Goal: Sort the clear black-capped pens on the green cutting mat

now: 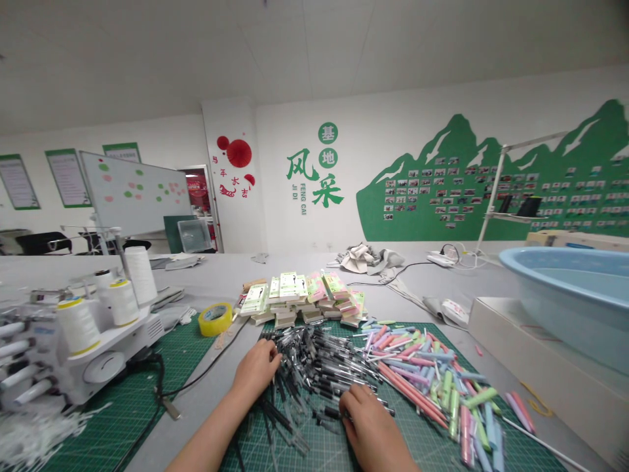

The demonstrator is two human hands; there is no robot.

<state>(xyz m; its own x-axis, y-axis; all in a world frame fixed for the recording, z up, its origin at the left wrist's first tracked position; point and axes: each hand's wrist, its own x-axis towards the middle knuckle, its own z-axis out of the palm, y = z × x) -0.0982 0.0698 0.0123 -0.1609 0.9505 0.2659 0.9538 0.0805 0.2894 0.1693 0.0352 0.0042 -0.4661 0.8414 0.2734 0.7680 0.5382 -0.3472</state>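
A loose heap of black and clear pens (322, 360) lies in front of me on a green cutting mat (289, 459). At the heap's left edge is my left hand (258, 364), its fingers curled in against the pens; whatever they hold is hidden. My right hand (368, 419) rests at the near right edge of the heap, fingers bent down beside several black pen ends (330, 413). Its fingertips are partly covered, so I cannot make out what is in them. To the right spreads a pile of pink, green, blue and purple pen barrels (447, 380).
Small printed boxes (289, 288) are stacked behind the pens. On the left stand yellow tape (215, 319) and a sewing machine (103, 360) with white thread cones (140, 275). A blue basin (570, 288) sits on a white box (535, 354) at right. Cloth scraps (363, 259) lie farther back.
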